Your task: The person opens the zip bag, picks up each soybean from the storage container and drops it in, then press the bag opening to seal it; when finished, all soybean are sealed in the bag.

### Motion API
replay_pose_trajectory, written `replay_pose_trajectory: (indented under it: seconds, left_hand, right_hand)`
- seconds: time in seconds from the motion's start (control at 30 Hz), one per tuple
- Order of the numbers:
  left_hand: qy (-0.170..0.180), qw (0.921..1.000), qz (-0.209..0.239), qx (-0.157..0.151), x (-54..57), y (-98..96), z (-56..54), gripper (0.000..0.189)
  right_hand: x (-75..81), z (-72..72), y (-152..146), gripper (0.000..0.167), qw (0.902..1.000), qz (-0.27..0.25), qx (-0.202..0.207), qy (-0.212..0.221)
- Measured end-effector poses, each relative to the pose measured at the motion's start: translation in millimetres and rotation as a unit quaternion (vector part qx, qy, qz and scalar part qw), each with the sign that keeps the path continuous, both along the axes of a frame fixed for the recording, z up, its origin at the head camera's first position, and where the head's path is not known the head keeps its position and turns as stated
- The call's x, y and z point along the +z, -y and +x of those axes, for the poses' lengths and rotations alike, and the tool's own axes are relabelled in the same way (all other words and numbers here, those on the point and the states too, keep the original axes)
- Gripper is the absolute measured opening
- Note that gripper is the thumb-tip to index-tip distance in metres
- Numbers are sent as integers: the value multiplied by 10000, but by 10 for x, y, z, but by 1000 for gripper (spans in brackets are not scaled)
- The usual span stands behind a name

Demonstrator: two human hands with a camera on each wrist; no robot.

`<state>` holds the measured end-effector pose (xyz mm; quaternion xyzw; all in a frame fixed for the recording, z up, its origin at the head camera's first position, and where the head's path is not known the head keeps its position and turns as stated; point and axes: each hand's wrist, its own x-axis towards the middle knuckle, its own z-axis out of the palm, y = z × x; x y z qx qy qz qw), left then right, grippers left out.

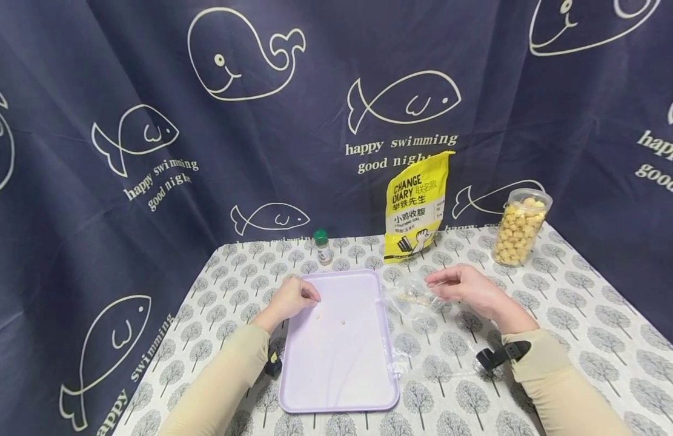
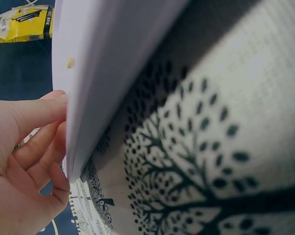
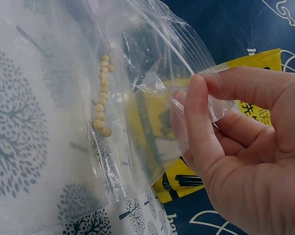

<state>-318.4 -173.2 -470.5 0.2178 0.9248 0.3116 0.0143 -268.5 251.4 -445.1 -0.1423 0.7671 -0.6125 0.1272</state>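
My right hand pinches the zip-lock edge of a clear plastic bag between thumb and fingers. Several round, pale yellow beans lie in a line inside the bag, which sits at the right of a lilac tray. At the tray's upper left, my left hand has its fingers bent down toward the surface. In the left wrist view the rim partly hides its fingertips, so whether they pinch anything is unclear. One bean lies just below those fingers; another bean is nearer the tray's middle.
Behind the tray stands a small green-capped bottle. A yellow snack pouch stands upright at the back, and a clear jar of yellow puffed pieces is at the back right. A dark blue curtain hangs behind the tree-patterned tablecloth.
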Motion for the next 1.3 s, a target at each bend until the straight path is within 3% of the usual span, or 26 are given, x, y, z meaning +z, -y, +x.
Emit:
replay_pose_trajectory:
  seconds: [0.2,0.37,0.63,0.8,1.03,1.2,1.3]
  left_hand:
    - [64,9998,93,145,14,-39,-62,15]
    - [-48,9998,208,5,136,-221,-79,11]
    - [52,9976,566,-405,394,-894,2,9]
    - [-100,9931,695,-936,474,-1380,63,9]
    - [-550,9888,168,-1377,406,-1813,141,11]
    - [-840,9877,-119,-1310,344,-1914,162,12]
    - [-847,9883,-58,-1264,330,-1917,157,12]
  right_hand:
    - [-2,-15,11,43,10000,24,-41,-64]
    - [-31,6,17,41,10000,50,-64,-14]
    - [-39,52,25,43,10000,-82,-28,-18]
    - [-29,52,13,42,9999,-97,-31,-3]
    - [-26,37,6,43,9999,-80,19,-117]
    - [-21,19,4,43,9999,-58,54,-136]
    - [-10,13,-3,42,9999,-71,60,-86]
